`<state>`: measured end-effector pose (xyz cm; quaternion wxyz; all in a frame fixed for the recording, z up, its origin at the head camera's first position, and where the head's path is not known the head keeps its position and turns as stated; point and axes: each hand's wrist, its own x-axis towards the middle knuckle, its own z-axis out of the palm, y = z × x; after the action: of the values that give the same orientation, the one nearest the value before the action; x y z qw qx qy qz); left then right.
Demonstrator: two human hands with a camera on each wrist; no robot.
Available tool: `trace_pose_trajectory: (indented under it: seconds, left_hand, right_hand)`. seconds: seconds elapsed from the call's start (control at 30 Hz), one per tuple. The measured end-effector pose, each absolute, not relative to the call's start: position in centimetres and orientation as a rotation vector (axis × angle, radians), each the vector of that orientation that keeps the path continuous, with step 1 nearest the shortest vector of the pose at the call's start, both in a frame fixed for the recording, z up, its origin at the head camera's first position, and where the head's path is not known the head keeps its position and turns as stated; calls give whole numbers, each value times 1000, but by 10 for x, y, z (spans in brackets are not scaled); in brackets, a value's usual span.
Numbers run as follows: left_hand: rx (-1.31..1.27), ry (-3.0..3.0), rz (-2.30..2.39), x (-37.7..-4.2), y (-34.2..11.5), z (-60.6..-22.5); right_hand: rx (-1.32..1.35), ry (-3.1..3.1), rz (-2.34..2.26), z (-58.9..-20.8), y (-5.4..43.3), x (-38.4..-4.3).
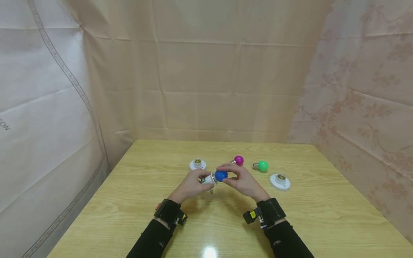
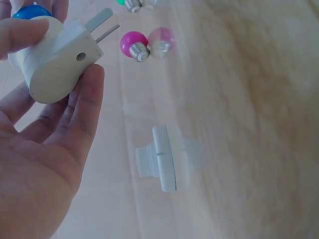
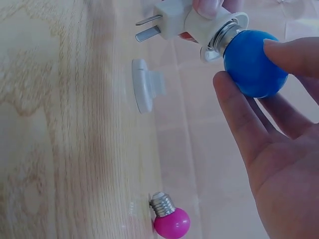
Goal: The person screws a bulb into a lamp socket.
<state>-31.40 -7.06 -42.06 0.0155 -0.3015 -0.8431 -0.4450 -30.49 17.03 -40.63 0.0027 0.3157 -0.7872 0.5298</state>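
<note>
My left hand (image 1: 192, 184) grips a white plug-in lamp socket (image 2: 60, 62) above the table, its two flat metal prongs (image 3: 148, 29) sticking out to the side. With thumb and fingers, my right hand (image 1: 242, 180) holds a blue light bulb (image 3: 255, 63) by its globe. The bulb's metal screw base sits at the socket's mouth, with some silver thread still showing in the right wrist view. In the left wrist view most of the blue bulb is hidden behind the socket and thumb.
Behind the hands on the wooden table (image 1: 145, 168) lie a magenta bulb (image 1: 239, 160) and a green bulb (image 1: 263, 166). One round white lamp holder (image 1: 197, 165) stands behind the left hand, another white lamp holder (image 1: 280, 182) to the right. Cloth curtains (image 1: 206, 71) hang around the table.
</note>
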Motion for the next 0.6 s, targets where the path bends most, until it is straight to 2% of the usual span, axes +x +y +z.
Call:
trace_pose_trajectory:
  seconds: [0.6]
  left_hand:
    - [-1004,-2587,-1401,-314,-72,-418]
  right_hand:
    - [896,-2521,1561,-406,165,-303]
